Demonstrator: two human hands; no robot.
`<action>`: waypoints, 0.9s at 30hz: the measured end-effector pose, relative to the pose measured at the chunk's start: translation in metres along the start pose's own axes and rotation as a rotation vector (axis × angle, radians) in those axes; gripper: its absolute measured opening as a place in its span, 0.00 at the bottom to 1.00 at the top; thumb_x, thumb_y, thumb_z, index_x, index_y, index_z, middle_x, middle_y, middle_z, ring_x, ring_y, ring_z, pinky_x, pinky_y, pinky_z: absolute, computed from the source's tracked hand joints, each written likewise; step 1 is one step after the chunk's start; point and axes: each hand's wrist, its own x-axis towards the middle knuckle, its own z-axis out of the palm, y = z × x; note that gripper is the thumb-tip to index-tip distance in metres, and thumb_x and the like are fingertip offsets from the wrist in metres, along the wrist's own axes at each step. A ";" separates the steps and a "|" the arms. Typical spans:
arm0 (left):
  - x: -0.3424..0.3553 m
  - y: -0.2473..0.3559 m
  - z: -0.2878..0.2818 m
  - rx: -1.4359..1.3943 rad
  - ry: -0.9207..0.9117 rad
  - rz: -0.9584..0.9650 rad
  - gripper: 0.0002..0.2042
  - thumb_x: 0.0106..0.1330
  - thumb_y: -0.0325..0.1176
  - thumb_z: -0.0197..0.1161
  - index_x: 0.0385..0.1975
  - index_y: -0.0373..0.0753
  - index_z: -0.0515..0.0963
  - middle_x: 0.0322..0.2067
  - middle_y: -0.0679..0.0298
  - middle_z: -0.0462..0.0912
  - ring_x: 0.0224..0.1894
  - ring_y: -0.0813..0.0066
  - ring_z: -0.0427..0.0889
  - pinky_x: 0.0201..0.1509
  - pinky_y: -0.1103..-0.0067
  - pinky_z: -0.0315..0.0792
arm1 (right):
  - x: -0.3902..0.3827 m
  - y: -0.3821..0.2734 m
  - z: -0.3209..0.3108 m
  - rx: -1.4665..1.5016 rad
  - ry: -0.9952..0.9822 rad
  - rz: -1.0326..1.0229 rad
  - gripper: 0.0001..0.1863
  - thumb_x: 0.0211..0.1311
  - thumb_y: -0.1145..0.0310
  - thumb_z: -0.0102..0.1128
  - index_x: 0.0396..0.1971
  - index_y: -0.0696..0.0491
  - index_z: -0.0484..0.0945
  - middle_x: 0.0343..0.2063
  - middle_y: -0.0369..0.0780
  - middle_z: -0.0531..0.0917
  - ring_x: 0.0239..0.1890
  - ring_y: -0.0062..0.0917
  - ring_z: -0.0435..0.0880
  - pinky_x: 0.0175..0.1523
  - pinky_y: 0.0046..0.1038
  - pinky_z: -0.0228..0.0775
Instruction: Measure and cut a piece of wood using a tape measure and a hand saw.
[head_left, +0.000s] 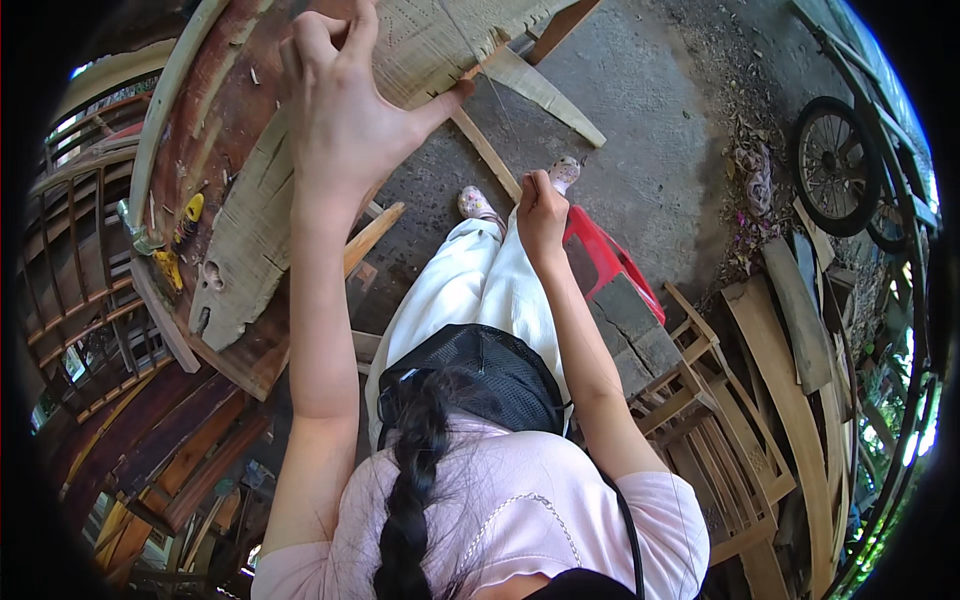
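Note:
My left hand (350, 120) is raised over a workbench, its thumb stretched wide from the other fingers and nothing visible in its grasp. Some fingertips run past the picture's upper edge. Beneath it lie rough, pale wooden boards (245, 245) with sawn edges and a knot hole. My right hand (543, 215) is closed in front of my knees, near a red plastic stool (605, 250). What its fingers hold, if anything, is hidden. A thin wooden strip (485, 155) slants down from the bench and appears to end by this hand; contact cannot be made out.
Yellow-handled tools (185, 225) lie on the bench's left side. Stacked timber (165, 440) and wooden lattice pieces (90, 250) crowd the left. Wooden frames (710, 430) and long planks (790, 400) lean at right, below a spoked wheel (835, 165). Concrete floor (650, 110) stretches ahead.

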 end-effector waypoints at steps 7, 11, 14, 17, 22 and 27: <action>-0.004 0.001 0.001 0.023 0.022 0.045 0.38 0.37 0.45 0.74 0.51 0.39 0.67 0.35 0.60 0.59 0.41 0.65 0.64 0.45 0.72 0.65 | 0.051 -0.053 0.006 0.001 -0.011 -0.048 0.04 0.51 0.77 0.54 0.25 0.56 0.68 0.16 0.45 0.73 0.20 0.40 0.76 0.23 0.35 0.65; -0.003 0.001 0.004 0.009 0.010 0.015 0.38 0.37 0.45 0.74 0.52 0.40 0.66 0.36 0.59 0.59 0.42 0.64 0.64 0.45 0.72 0.65 | 0.009 -0.007 0.013 -0.032 -0.003 -0.057 0.04 0.51 0.77 0.54 0.26 0.56 0.69 0.17 0.45 0.73 0.20 0.41 0.76 0.23 0.36 0.65; -0.002 0.001 0.003 0.019 0.008 0.014 0.38 0.37 0.45 0.74 0.52 0.40 0.66 0.36 0.59 0.59 0.42 0.64 0.64 0.45 0.72 0.66 | 0.026 -0.024 0.012 0.009 0.002 -0.054 0.04 0.51 0.78 0.54 0.26 0.56 0.69 0.17 0.46 0.74 0.20 0.40 0.76 0.23 0.36 0.65; -0.004 0.002 0.001 0.024 0.007 0.021 0.38 0.37 0.45 0.73 0.52 0.40 0.66 0.36 0.60 0.59 0.42 0.64 0.64 0.45 0.72 0.66 | 0.066 -0.061 0.012 0.052 0.023 -0.101 0.05 0.52 0.77 0.55 0.27 0.55 0.68 0.16 0.46 0.74 0.19 0.41 0.75 0.22 0.35 0.65; -0.003 -0.007 0.007 0.017 0.000 0.010 0.38 0.38 0.45 0.73 0.52 0.39 0.66 0.36 0.60 0.59 0.42 0.64 0.64 0.44 0.72 0.66 | 0.028 -0.023 0.011 0.013 0.035 -0.067 0.05 0.52 0.75 0.56 0.26 0.55 0.68 0.16 0.45 0.74 0.17 0.38 0.75 0.20 0.33 0.64; -0.004 -0.013 0.006 0.060 0.045 0.053 0.38 0.38 0.47 0.73 0.52 0.39 0.65 0.35 0.60 0.59 0.41 0.66 0.64 0.43 0.72 0.66 | 0.080 -0.063 0.008 0.044 0.054 -0.167 0.07 0.50 0.75 0.58 0.26 0.55 0.68 0.15 0.45 0.73 0.18 0.38 0.75 0.21 0.34 0.65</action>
